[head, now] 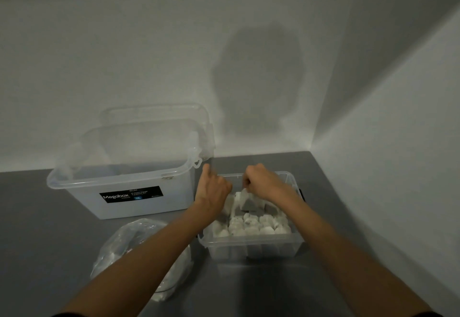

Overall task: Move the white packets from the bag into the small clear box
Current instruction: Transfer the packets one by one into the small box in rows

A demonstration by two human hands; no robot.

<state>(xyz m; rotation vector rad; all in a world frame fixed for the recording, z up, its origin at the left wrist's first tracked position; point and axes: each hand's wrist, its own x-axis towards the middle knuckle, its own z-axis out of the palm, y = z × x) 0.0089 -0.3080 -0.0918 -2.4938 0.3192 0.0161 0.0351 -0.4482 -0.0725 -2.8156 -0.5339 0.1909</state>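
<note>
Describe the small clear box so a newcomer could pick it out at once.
Start at the grey table in the wall corner. Of the two clear containers, it is the small clear box on the right. Unlike the taller Megabox bin to its left, it is low, unlabelled and holds rows of white packets.

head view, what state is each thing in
small box, open, packets in rows inside
big box, open, lid leaning behind it
bag, lying slumped on table
right hand, pinches a packet over small box
left hand, fingers curled, hold unclear
</note>
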